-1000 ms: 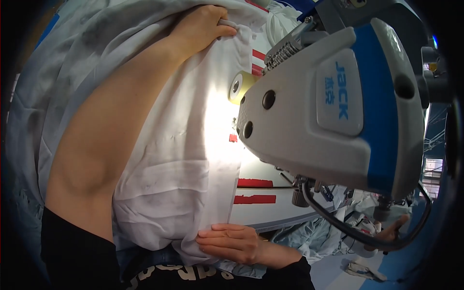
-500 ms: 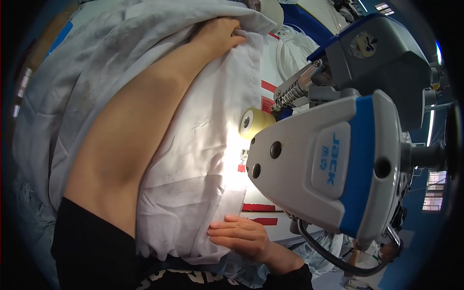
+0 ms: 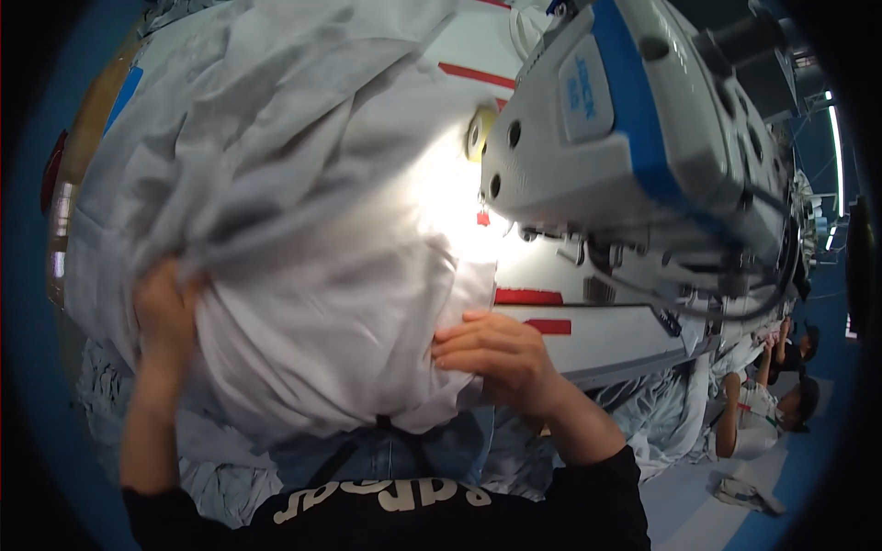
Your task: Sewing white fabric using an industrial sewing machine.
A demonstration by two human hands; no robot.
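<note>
The left hand (image 3: 163, 317) is clutching the bunched white cloth (image 3: 312, 275) at nine o'clock; the right hand (image 3: 496, 354) is pinching its edge, which is risking dragging folds under the grey-and-blue sewing machine (image 3: 634, 138).

blue label panel (image 3: 588, 87) on the sewing machine (image 3: 643, 156) (white lettering).

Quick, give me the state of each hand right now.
Left hand: closed, gripping a bunch of the white fabric.
Right hand: fingers curled, pinching the white fabric's edge.
</note>
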